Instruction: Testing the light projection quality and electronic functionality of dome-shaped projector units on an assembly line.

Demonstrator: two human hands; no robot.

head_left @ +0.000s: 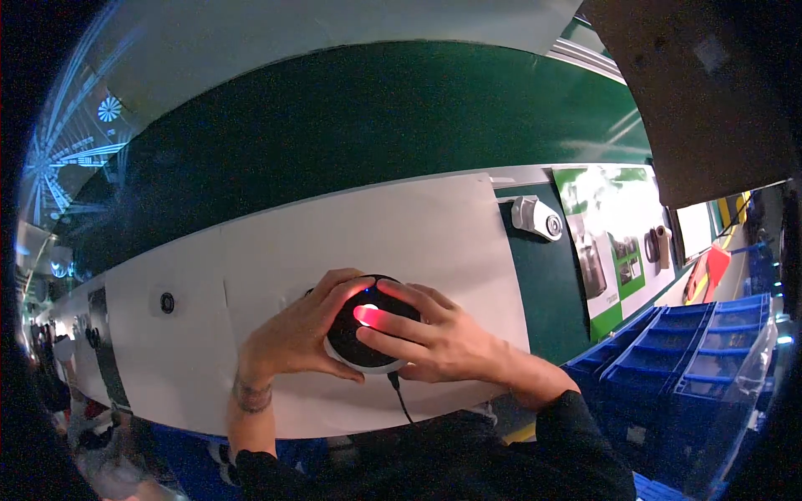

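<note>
A round black-topped device [347, 341] with a pale rim is between my hands, over the white sheet on the bench. A bright light glows on its top, and a small blue light shows near the far edge. My left hand [288, 338] curves around the left side, its thumb at the near rim. From the right, my right hand [447, 334] grips the device; its fingers reach across the top, and one fingertip over the light glows red. A thin black cable [401, 399] runs from the near side toward my body. The underside is hidden.
The white sheet [292, 242] bears a small dark ring [167, 303] at left. A white device [535, 219] with a round lens-like part lies right, beside a green-and-white printed sheet [606, 313]. Blue bins [668, 359] stand at the near right. A brown panel [702, 108] hangs upper right.
</note>
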